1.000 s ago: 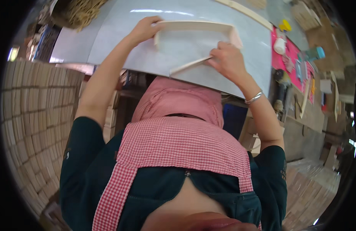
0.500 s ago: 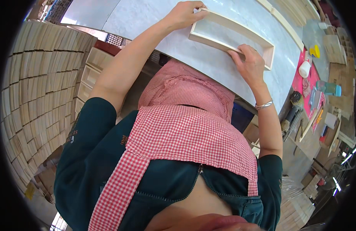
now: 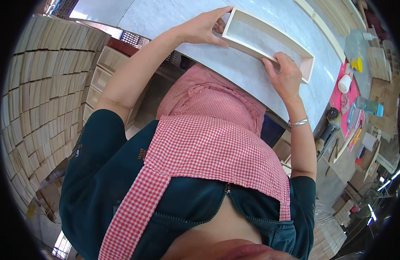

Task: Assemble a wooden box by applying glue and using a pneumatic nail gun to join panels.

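On the grey-white marbled tabletop [image 3: 200,54] lies a long, narrow wooden frame [image 3: 246,48] of pale bare wood, with the grey surface showing inside its walls. My left hand [image 3: 206,28] spans the frame's short left end, index finger at the far corner and thumb by the near one, other fingers curled between. Toward the right end, my right hand [image 3: 285,77] grips the near long wall between thumb and fingers. Part of that wall is hidden behind the right hand.
Long pale wooden strips [image 3: 321,28] lie along the far right. Beyond the right edge are a white bottle [image 3: 344,83], a yellow item [image 3: 356,65] and a clear container [image 3: 369,106]. Stacked wooden pieces [image 3: 40,91] rise at left, beside open wooden boxes [image 3: 100,80].
The frame has shifted slightly right. My left hand has gone from pinching the far left corner to spreading across the short end. My right hand has moved a little right with the frame.
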A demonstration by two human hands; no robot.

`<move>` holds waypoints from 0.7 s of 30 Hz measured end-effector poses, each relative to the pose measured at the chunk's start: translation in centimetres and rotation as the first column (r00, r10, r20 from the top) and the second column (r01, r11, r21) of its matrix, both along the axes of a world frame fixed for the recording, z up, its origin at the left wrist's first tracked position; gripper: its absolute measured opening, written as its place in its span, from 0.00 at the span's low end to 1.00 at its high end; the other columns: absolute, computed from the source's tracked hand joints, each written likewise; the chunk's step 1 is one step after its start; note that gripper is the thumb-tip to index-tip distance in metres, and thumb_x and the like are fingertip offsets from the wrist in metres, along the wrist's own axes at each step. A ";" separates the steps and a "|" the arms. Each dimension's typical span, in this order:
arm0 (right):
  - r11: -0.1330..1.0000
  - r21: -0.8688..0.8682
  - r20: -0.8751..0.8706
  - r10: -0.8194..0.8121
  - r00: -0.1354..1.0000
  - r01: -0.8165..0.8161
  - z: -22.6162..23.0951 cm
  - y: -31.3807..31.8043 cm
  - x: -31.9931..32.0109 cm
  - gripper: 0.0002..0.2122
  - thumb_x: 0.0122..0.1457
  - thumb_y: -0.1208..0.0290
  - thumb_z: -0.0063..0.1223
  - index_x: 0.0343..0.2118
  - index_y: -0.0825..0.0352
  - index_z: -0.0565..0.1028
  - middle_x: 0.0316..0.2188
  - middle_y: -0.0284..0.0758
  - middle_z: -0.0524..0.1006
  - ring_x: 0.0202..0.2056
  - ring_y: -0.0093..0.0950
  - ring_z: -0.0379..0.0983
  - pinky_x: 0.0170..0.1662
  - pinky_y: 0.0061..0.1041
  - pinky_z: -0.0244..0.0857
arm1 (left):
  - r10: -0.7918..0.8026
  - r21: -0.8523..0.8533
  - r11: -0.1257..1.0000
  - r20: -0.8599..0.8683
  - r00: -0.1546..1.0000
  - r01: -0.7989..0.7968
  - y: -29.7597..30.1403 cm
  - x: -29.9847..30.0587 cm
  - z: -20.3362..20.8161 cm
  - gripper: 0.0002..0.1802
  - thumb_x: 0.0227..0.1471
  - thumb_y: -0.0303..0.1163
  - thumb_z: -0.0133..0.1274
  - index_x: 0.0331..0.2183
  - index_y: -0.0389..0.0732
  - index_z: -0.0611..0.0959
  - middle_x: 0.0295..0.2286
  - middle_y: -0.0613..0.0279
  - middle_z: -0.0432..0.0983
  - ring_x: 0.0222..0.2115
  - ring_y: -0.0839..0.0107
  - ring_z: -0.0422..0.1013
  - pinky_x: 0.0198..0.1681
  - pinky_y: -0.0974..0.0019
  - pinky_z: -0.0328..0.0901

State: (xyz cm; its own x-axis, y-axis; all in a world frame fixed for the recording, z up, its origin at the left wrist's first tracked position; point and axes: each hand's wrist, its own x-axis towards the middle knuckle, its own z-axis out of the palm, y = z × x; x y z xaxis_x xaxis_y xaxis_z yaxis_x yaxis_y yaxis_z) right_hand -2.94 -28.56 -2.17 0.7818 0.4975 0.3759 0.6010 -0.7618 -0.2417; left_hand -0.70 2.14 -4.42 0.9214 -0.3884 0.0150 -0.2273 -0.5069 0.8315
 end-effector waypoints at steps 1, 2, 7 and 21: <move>1.000 0.011 0.000 0.005 1.000 -0.005 -0.2 0.2 0.0 0.12 0.54 0.61 0.65 0.29 0.63 0.73 0.24 0.31 0.75 0.26 0.30 0.72 0.31 0.28 0.65 | 0.010 0.004 1.000 -0.013 1.000 -0.010 -0.1 0.0 0.1 0.57 0.38 0.27 0.71 0.67 0.40 0.58 0.45 0.48 0.75 0.40 0.62 0.72 0.49 0.66 0.71; 1.000 0.024 -0.001 0.009 1.000 -0.009 -0.3 0.6 0.1 0.13 0.54 0.61 0.65 0.29 0.63 0.73 0.24 0.31 0.75 0.26 0.30 0.72 0.32 0.28 0.64 | 0.020 0.009 1.000 -0.027 0.999 -0.020 -0.1 0.1 0.1 0.60 0.36 0.26 0.72 0.67 0.40 0.57 0.44 0.48 0.75 0.40 0.63 0.72 0.49 0.66 0.71; 0.980 0.187 0.248 0.024 0.969 -0.072 1.0 10.1 0.6 0.15 0.50 0.58 0.67 0.26 0.61 0.71 0.21 0.29 0.71 0.23 0.29 0.67 0.29 0.26 0.61 | 0.008 -0.069 0.998 0.018 1.000 -0.007 0.5 0.3 0.0 0.57 0.35 0.25 0.70 0.66 0.40 0.59 0.37 0.53 0.77 0.35 0.65 0.72 0.43 0.67 0.70; 0.947 0.321 -0.147 0.073 0.987 -0.022 2.2 12.6 0.7 0.10 0.51 0.68 0.65 0.30 0.64 0.73 0.25 0.31 0.71 0.24 0.28 0.68 0.28 0.25 0.64 | 0.038 -0.333 0.943 0.038 0.999 -0.023 -0.1 -0.3 -0.6 0.48 0.33 0.21 0.66 0.59 0.35 0.66 0.37 0.54 0.75 0.31 0.65 0.72 0.35 0.67 0.69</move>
